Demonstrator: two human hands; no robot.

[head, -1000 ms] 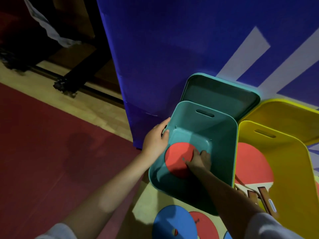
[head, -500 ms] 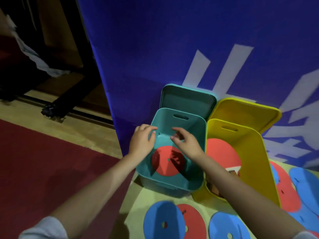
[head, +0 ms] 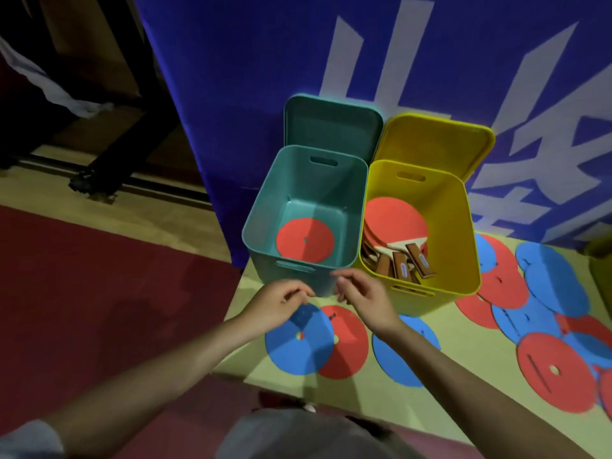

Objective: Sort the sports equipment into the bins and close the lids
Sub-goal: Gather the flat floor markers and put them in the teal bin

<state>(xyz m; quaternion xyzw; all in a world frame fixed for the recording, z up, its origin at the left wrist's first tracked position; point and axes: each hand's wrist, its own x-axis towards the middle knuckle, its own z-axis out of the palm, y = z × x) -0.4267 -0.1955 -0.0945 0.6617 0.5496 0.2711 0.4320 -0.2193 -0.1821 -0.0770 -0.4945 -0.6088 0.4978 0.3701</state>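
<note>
a: starting nearest, what could trip the person up? the blue disc (head: 299, 339) lies on the mat (head: 463, 339) close to its near edge, overlapping a red disc (head: 346, 342).

b: those two look thin and flat, so a pick at the blue one would probably drag the red one along, or slip off for want of an edge to catch. a second blue disc (head: 402, 354) lies just to the right, on its own and likely easier.

a: and the hands?

b: both hover just above that pair, in front of the teal bin (head: 308, 213). the left hand (head: 276, 304) has its fingers loosely curled, thumb near the fingertips, holding nothing. the right hand (head: 362, 298) is much the same, fingers relaxed and a little apart, also without anything in it. neither touches the bin, as far as can be told.

a: farther back?

b: the teal bin holds one red disc (head: 305, 240) flat on its bottom. the yellow bin (head: 463, 246) touching it on the right holds paddles (head: 394, 233). a scattered heap of discs (head: 543, 313) toward the mat's right edge could get mixed into the wrong bin. both lids, the teal lid (head: 331, 127) and the yellow lid (head: 437, 140), stand open behind the bins and might drop shut on a reaching hand.
</note>
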